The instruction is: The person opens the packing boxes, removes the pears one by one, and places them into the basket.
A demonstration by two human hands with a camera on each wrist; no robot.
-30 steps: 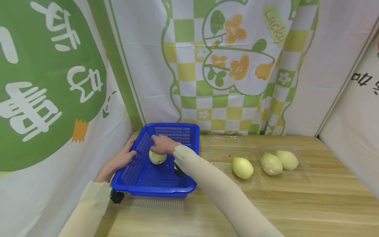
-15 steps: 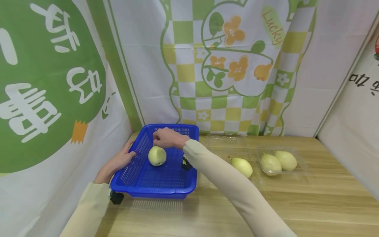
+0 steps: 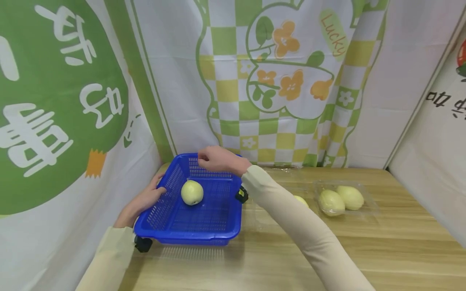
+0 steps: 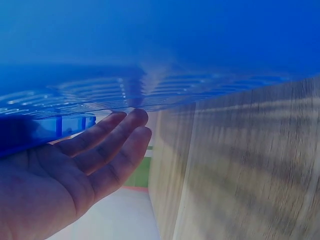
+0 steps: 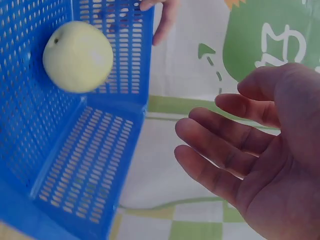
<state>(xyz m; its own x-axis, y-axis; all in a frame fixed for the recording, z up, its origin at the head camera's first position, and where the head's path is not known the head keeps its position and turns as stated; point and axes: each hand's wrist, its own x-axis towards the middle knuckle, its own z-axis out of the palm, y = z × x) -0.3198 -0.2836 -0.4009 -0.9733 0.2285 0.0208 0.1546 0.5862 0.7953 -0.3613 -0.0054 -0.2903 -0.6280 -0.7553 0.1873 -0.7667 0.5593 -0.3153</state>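
A blue plastic basket [image 3: 196, 222] with slotted walls sits on the wooden table, tilted slightly in the head view. Inside it, toward the left wall, lies one pale yellow-green pear [image 3: 192, 192]. My left hand [image 3: 151, 195] holds the basket's left rim, thumb on top and inside; the left wrist view has its other fingers [image 4: 120, 155] against the outer wall. Over the basket's back right rim hovers my right hand [image 3: 220, 159]. Its fingers [image 5: 215, 167] are loosely bent with nothing between them, beside the basket and apart from the pear.
To the right, a clear plastic tray [image 3: 368, 198] holds two pears [image 3: 350, 197]. Another pear [image 3: 301, 200] shows partly behind my right sleeve [image 3: 302, 226]. Printed curtains [image 3: 227, 93] close off the back and both sides of the table [image 3: 411, 230].
My right hand has let go of the pear and risen up and to the right, toward the back rim. The pear stays in the basket; the left hand keeps its hold.
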